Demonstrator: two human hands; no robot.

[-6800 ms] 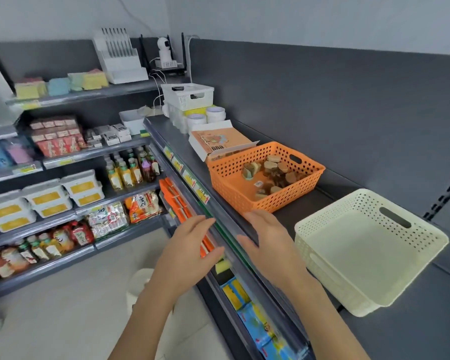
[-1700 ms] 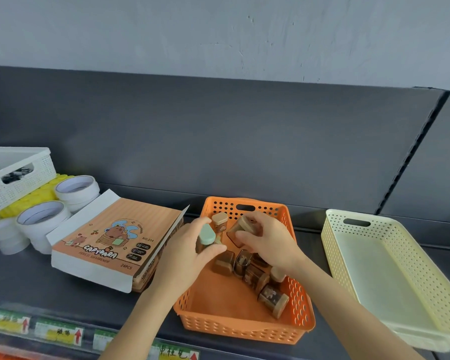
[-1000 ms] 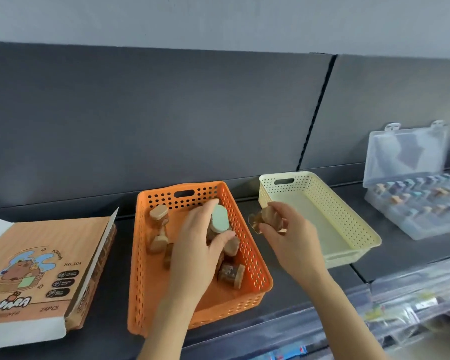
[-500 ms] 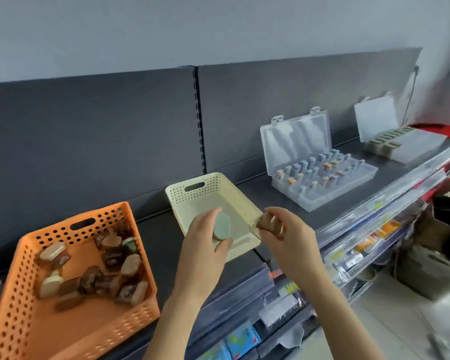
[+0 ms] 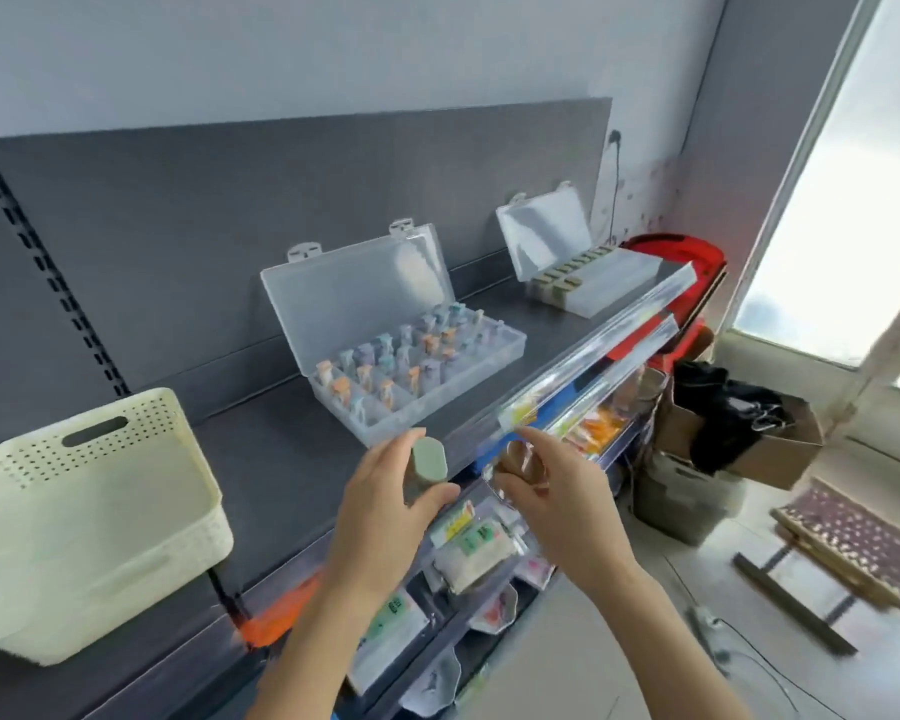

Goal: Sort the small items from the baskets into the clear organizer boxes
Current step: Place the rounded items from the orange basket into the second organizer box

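My left hand (image 5: 385, 517) grips a small item with a grey-green cap (image 5: 428, 460), held just in front of the shelf edge. My right hand (image 5: 557, 496) pinches a small brown item in clear wrapping (image 5: 518, 462) beside it. A clear organizer box (image 5: 417, 376) with its lid up and several small pastel items inside stands on the dark shelf just beyond both hands. A second clear organizer box (image 5: 588, 283), lid up, holds a row of olive items farther right. The cream basket (image 5: 89, 517) sits at the left.
The dark shelf (image 5: 281, 459) has a clear price rail (image 5: 593, 356) along its front edge. Packaged goods hang on lower shelves below my hands. On the floor at right are a cardboard box (image 5: 739, 433) with dark contents, a red object and a patterned mat.
The view has swung right along the shelf; the orange basket has left the frame. Both hands have carried their items from the cream basket toward the first clear organizer box.
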